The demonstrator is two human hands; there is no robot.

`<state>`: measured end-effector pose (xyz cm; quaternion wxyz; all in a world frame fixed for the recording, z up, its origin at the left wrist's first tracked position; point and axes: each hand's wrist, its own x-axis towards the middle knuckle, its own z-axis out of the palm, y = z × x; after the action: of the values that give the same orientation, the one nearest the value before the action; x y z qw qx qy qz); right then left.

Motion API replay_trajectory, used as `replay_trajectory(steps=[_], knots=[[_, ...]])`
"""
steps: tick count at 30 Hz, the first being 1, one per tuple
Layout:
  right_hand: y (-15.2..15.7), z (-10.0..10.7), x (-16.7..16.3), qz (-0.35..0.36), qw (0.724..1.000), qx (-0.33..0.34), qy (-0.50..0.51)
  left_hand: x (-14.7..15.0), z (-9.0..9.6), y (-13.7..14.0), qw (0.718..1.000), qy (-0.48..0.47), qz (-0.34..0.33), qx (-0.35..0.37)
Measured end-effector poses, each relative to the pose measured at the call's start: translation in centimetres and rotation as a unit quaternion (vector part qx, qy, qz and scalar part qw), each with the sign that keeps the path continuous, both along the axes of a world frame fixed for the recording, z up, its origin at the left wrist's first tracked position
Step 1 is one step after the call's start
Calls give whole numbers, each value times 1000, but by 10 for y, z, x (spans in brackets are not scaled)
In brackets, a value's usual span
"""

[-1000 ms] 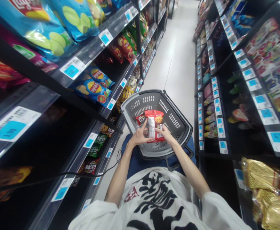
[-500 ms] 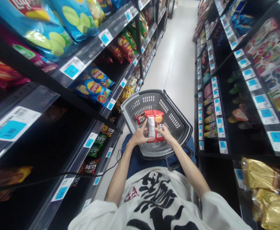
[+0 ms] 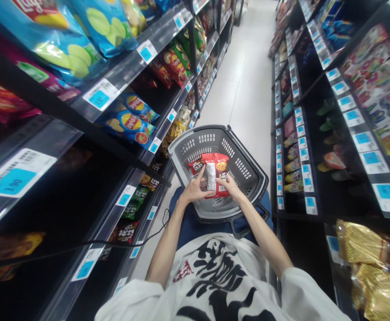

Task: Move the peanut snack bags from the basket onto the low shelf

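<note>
A red snack bag with its white printed panel facing up is held over the grey shopping basket. My left hand grips its left side, index finger and thumb spread along the edge of the panel. On the right side, my right hand pinches the bag, with the thumb on top and the other fingers mostly hidden underneath. Part of another dark red packet shows beside the bag's upper left, within the basket. The basket rests against my lap, its black handle folded towards me.
Shelves with blue chip bags and price labels line the left. Green packets sit lower there, and a black cable crosses in front. Gold packages stand at the lower right. The pale aisle floor runs ahead.
</note>
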<state>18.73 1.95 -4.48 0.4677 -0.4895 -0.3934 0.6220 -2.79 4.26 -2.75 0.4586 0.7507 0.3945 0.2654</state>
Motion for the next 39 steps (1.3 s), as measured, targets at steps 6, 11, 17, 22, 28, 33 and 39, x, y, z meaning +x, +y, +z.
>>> replay_trajectory(steps=[6, 11, 17, 22, 28, 33, 39], knots=[[2, 2, -2, -48, 998, 35, -28, 4, -8, 4, 998, -8, 50, 37], [2, 2, -3, -60, 998, -4, 13, 5, -9, 7, 988, -11, 54, 147], [0, 5, -1, -3, 992, -34, 118, 6, -4, 6, 985, 12, 43, 168], [0, 2, -1, 1, 996, -12, 87, 7, -6, 6, 988, 32, 50, 140], [0, 7, -4, -20, 997, 76, -14, 4, -2, 5, 998, 42, 26, 30], [0, 13, -10, 2, 998, 48, 32, 4, 2, 2, 992, 118, 32, -18], [3, -1, -4, -76, 991, 63, -94, 5, 1, 2, 997, 76, 2, -11]])
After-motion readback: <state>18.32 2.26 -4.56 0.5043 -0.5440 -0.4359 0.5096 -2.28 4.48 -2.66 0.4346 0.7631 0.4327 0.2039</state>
